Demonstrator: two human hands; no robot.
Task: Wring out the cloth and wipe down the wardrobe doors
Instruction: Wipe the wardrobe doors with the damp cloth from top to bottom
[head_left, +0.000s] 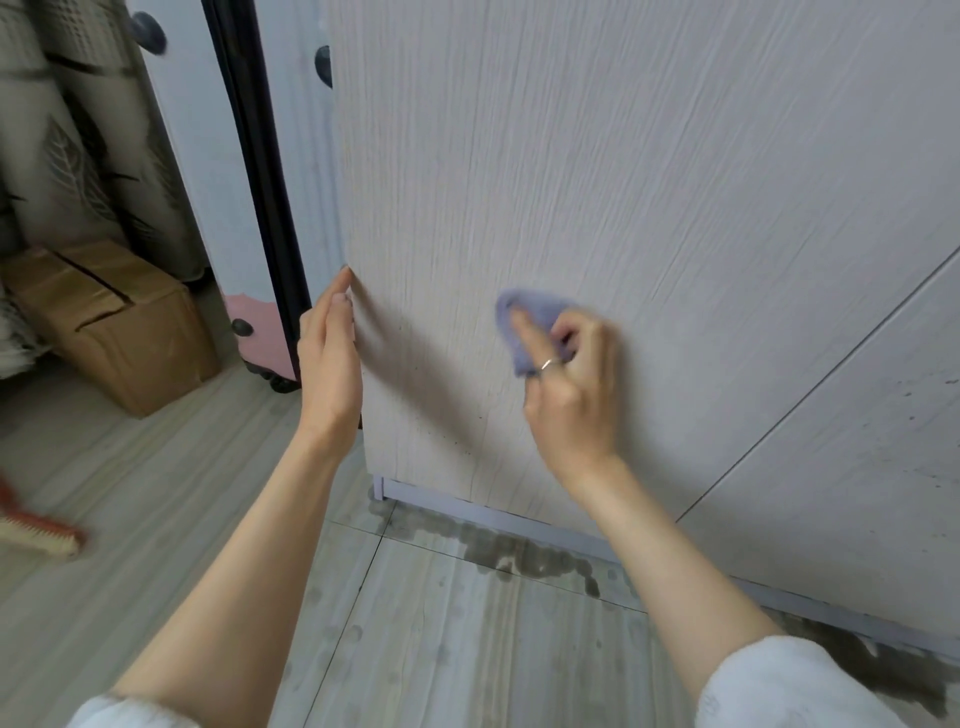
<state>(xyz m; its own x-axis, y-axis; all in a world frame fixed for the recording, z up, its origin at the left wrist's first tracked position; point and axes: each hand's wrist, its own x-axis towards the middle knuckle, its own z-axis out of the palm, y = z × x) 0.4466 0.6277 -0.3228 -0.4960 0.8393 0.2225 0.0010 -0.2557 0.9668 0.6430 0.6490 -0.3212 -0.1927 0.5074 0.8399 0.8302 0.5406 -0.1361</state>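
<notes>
A pale wood-grain wardrobe door fills most of the view. My right hand, a ring on one finger, presses a small lilac cloth flat against the door's lower part. My left hand rests with straight fingers on the door's left edge, holding nothing. A second door panel lies to the right, past a thin dark seam. Dark specks dot the doors' lower areas.
Wet patches darken the tiled floor along the wardrobe base. A cardboard box stands at the left under a patterned curtain. A pink suitcase sits behind the door edge. A brush lies at the far left.
</notes>
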